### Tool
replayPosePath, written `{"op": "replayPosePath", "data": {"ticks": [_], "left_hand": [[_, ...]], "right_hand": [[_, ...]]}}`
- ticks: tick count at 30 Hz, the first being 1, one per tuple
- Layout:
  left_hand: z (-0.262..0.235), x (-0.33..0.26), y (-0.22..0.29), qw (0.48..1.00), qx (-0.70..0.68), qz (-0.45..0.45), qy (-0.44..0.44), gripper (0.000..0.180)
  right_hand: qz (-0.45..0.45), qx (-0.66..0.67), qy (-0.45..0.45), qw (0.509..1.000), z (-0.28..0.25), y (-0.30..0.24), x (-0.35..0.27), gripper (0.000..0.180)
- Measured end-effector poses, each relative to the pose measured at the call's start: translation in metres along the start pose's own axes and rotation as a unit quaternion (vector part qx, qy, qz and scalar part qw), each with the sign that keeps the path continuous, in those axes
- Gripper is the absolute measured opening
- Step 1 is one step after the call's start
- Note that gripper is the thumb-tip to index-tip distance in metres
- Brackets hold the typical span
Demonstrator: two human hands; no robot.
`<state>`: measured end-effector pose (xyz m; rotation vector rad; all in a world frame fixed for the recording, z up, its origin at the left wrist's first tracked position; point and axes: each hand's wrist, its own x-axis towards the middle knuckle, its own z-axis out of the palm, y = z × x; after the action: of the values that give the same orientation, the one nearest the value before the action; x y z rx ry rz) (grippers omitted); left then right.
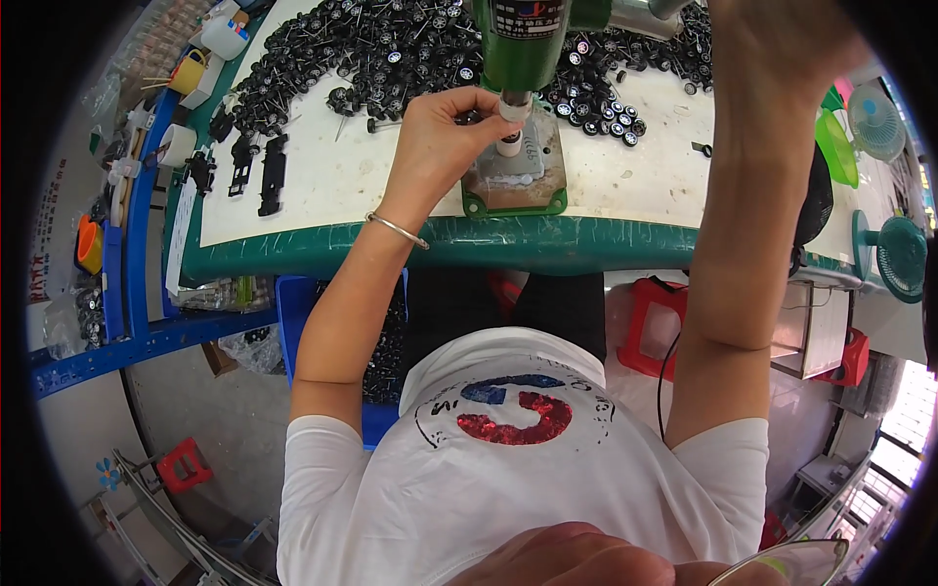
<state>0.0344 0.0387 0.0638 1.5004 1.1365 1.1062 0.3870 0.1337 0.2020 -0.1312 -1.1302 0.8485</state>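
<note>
A green hand press (pixel 525 44) stands at the far edge of my reach, its base plate (pixel 489 195) on the table. My left hand (pixel 445 132) has thumb and forefinger pinched together right under the press's ram (pixel 515 105), at a short white post (pixel 508 146). Something small and dark shows at the fingertips, too hidden to name. High on the right is my right hand (pixel 787 39), beside the metal lever (pixel 660 15) of the press. Its fingers run out of the picture, so their grip does not show.
Heaped behind the press are many small black toy wheels on axles (pixel 322 59). Loose wheels (pixel 611 122) lie right of it, black chassis parts (pixel 274 174) at left. A blue bin (pixel 293 293) sits below the green table edge (pixel 322 249); green fans (pixel 899 259) stand far right.
</note>
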Motion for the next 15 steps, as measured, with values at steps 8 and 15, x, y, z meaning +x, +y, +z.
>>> {"op": "replayPosePath", "data": {"ticks": [8,15], "left_hand": [[0.013,0.002,-0.003,0.997,-0.051,0.055,0.015,0.031],[0.015,-0.007,-0.007,0.991,-0.133,0.016,0.024,0.031]], "right_hand": [[-0.154,-0.122,-0.069,0.978,0.181,0.000,-0.067,0.022],[-0.108,-0.208,0.033,0.972,0.199,0.005,-0.052,0.034]]}}
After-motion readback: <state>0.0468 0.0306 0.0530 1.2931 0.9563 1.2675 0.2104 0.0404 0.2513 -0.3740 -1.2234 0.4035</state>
